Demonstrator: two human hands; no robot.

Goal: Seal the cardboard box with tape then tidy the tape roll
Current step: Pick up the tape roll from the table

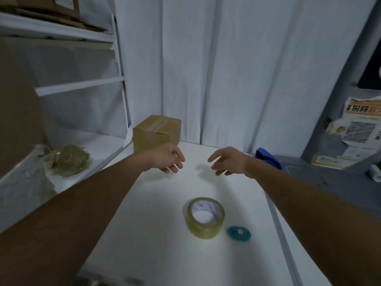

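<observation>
A small brown cardboard box (156,132) stands at the far left corner of the white table (156,234), its top flaps closed with a strip of tape along the seam. My left hand (168,157) hovers just in front of the box, fingers loosely curled, holding nothing. My right hand (228,161) is level with it further right, fingers apart and empty. A roll of clear yellowish tape (205,216) lies flat on the table nearer to me, apart from both hands.
A small teal round object (239,233) lies right of the tape roll. A crumpled wad of used tape (68,159) sits on the white shelf unit (78,85) to the left. A blue object (267,157) rests past the table's right edge, near papers (358,126).
</observation>
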